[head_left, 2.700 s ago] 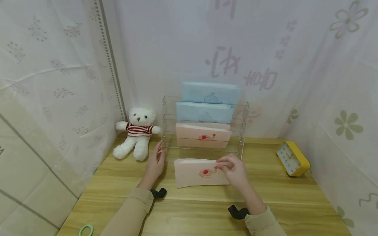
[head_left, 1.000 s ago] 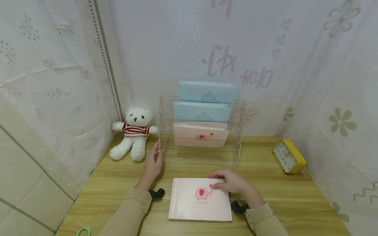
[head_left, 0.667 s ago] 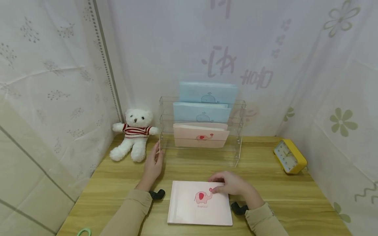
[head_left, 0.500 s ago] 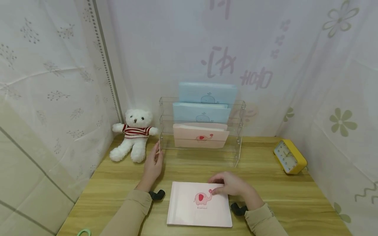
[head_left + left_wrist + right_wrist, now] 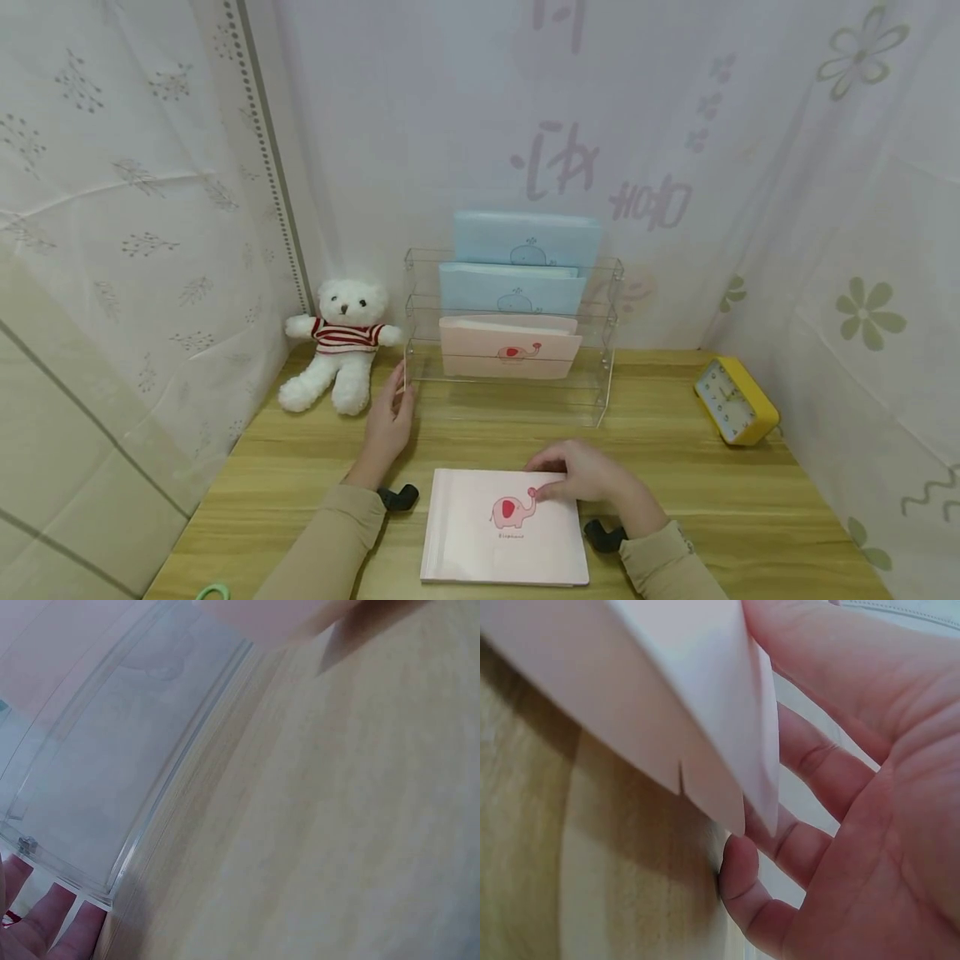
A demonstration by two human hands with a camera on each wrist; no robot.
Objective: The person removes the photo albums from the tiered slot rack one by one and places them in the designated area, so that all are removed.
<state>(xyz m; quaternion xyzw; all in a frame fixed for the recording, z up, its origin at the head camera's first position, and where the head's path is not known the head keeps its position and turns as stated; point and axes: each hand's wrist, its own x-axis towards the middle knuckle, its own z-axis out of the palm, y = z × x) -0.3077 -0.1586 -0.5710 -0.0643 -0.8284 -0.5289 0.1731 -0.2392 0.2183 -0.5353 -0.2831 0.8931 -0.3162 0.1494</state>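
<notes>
Toward the front of the desk (image 5: 712, 500), we see the right hand (image 5: 588, 472) clamped on the 1 o'clock corner of the pink booklet (image 5: 480, 546), thumb on the cover and fingers behind, a hold that seems to keep the picture in view. From this hand the booklet spreads toward 8 o'clock, its gripped edge raised; whether its near edge touches down, we cannot tell. At 9 o'clock the left hand (image 5: 388, 423) rests fairly straight fingers against the side of the clear rack (image 5: 607, 375), we judge to steady it. The rack stands at 11 o'clock, its tiers stepped so each cover shows: a second pink booklet (image 5: 483, 354), then a blue booklet (image 5: 480, 287), and highest another blue booklet (image 5: 487, 235). Farther out, we find the white bear (image 5: 348, 302) at 10 o'clock and the yellow clock (image 5: 738, 402) at 2.
</notes>
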